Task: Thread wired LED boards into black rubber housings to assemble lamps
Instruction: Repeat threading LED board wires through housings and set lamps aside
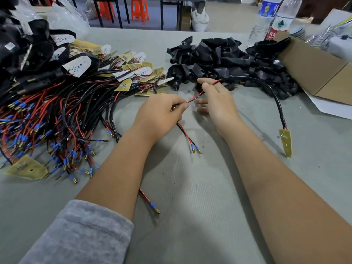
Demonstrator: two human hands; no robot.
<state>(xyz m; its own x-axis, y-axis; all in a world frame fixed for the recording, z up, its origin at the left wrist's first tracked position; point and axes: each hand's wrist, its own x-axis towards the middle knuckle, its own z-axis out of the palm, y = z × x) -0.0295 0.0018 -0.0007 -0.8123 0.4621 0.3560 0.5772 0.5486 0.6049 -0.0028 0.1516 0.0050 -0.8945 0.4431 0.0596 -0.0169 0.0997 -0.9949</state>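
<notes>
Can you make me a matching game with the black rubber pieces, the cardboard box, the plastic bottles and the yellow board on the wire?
Things:
1. pile of black rubber housings
2. brown cardboard box
3. clear plastic water bottles
4. yellow pointed LED board on the black cable

Places:
A. standing at the far right of the table
B. lying on its side at the right edge
C. hanging by the right forearm
D. heaped beyond the hands

Pairs: 1-D, 2-B, 3-A, 4-C

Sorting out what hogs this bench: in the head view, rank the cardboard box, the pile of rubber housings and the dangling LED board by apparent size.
1. pile of rubber housings
2. cardboard box, cut off by the frame, so its rank is unsure
3. LED board, clearly smallest
</notes>
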